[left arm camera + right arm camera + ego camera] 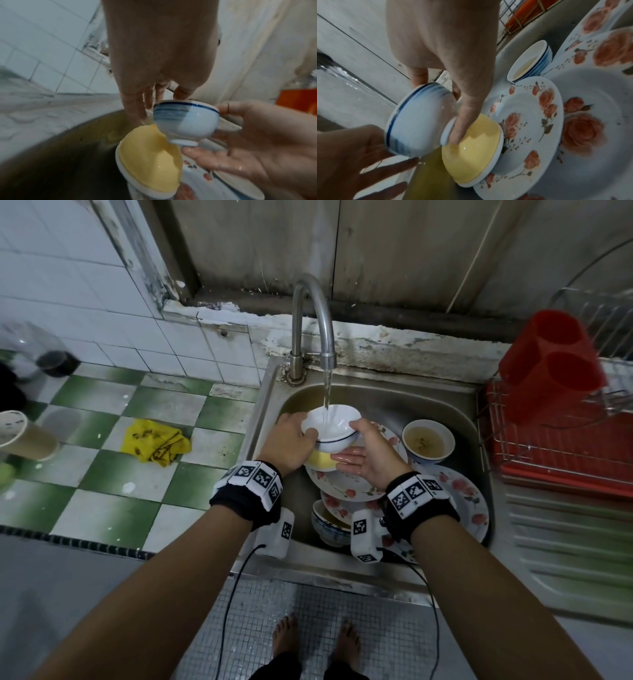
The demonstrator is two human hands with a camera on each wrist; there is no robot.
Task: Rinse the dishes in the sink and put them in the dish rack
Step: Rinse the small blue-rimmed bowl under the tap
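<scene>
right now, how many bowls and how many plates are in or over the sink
bowls: 4 (blue-rimmed bowl under the tap, yellow-lined bowl, bowl of murky water, blue-patterned bowl)
floral plates: at least 3, overlapping (top floral plate, middle floral plate, large floral plate)
total: at least 7

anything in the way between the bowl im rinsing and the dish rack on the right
Nothing visible blocks it. The bowl, held by both hands under the tap, is above the other dishes; the soup-filled bowl sits lower, and the dish rack looks empty at the near end.
</scene>
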